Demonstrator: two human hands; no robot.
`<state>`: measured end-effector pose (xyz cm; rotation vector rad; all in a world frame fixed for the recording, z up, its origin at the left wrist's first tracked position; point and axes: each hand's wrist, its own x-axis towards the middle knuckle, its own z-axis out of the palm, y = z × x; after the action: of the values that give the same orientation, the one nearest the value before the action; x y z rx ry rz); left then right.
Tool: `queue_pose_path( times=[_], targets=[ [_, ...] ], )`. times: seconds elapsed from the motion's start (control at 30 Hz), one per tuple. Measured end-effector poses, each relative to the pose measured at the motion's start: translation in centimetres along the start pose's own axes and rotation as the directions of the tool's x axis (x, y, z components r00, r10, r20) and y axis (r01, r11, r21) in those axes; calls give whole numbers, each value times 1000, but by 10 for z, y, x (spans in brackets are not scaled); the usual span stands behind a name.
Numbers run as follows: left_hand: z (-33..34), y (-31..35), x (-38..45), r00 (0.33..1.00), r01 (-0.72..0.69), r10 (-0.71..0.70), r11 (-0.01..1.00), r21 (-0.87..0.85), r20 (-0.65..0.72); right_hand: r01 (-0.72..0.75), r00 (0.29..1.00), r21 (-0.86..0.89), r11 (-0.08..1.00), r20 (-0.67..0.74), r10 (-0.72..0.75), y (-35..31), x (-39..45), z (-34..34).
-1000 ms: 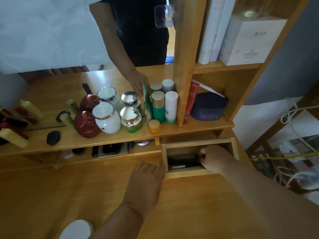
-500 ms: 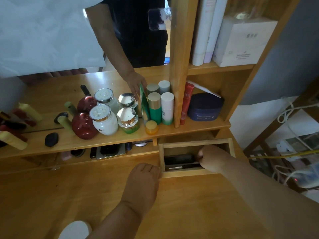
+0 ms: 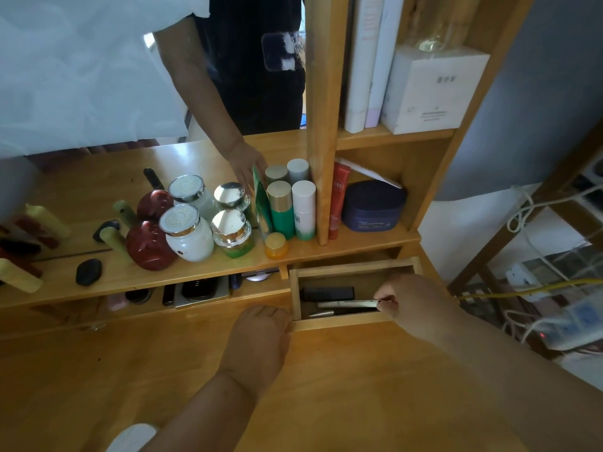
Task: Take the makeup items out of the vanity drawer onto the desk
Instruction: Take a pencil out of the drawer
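A small wooden drawer (image 3: 354,267) is pulled open under the vanity shelf, right of centre. Inside lie a black rectangular case (image 3: 327,293) and a dark slim pencil (image 3: 339,312). My right hand (image 3: 414,305) pinches one end of a silver pen-shaped makeup stick (image 3: 347,303), which is raised a little over the other items. My left hand (image 3: 257,344) rests on the wooden desk (image 3: 359,386) with its fingers curled at the drawer's front left corner. Whether they hold the drawer front I cannot tell.
The shelf above carries jars and bottles: a white jar (image 3: 187,234), a red pot (image 3: 148,246), a green bottle (image 3: 281,210), an orange-lidded jar (image 3: 276,245). A mirror stands behind them. A white round object (image 3: 132,438) lies at the desk's near edge. Cables hang at right.
My right hand has drawn back to the right inside the drawer and now pinches the silver stick, lifting it. My left hand has stayed at the drawer's corner.
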<state>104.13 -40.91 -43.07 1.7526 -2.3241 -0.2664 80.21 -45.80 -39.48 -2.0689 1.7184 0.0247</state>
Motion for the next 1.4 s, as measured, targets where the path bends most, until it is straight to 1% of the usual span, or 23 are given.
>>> queue_pose_path(
  times=[0.07,0.2,0.3,0.43,0.5,0.57,0.63,0.7,0.83,0.93,0.97,1.03,1.07,1.13,1.2,1.27,1.4],
  targets=[
    [-3,0,4,1000,14,-13,1000,-11,10,-3,999,23,1000,-51,5,5,-9,-1],
    [-6,-1,11,999,12,-13,999,-33,-38,-3,993,77,997,-117,12,14,-26,-2],
    [-8,0,12,999,18,-20,999,-39,-45,-28,989,179,983,-137,53,19,-36,2],
    [-7,2,8,996,53,-57,996,-65,-71,-56,989,352,934,-111,101,21,-44,11],
    [-7,2,4,990,46,-63,990,-131,-123,-69,989,419,906,-88,116,19,-47,12],
    [-8,5,-2,982,6,-47,975,-222,-183,-68,992,468,881,-66,112,13,-48,11],
    [-7,10,-8,984,-8,-49,947,-320,-169,-38,996,483,875,-55,74,6,-48,11],
    [-4,11,-13,985,20,-95,895,-445,-147,-8,999,487,873,-39,31,-5,-48,9],
    [-4,1,-25,960,115,-251,758,-642,-125,9,1000,505,863,6,-14,-30,-49,9],
    [-11,-11,-39,915,199,-400,562,-803,-53,-2,994,501,865,99,-55,-53,-52,21],
    [-14,-16,-44,902,230,-431,511,-828,-15,-17,987,499,866,146,-65,-62,-54,28],
    [-15,-29,-52,887,290,-460,470,-834,49,-39,975,481,876,210,-72,-82,-57,49],
    [-16,-37,-57,884,316,-462,475,-821,73,-42,972,476,879,223,-75,-93,-58,61],
    [-20,-52,-66,884,364,-454,519,-773,112,-58,968,486,872,241,-70,-115,-62,84],
    [-24,-68,-74,890,402,-432,592,-699,147,-75,964,483,872,261,-61,-137,-65,104],
    [-26,-82,-80,898,425,-398,679,-599,185,-80,967,489,869,251,-52,-158,-67,123],
    [-28,-103,-86,906,415,-322,803,-427,275,-95,972,437,894,236,-12,-189,-70,156]
  ],
)
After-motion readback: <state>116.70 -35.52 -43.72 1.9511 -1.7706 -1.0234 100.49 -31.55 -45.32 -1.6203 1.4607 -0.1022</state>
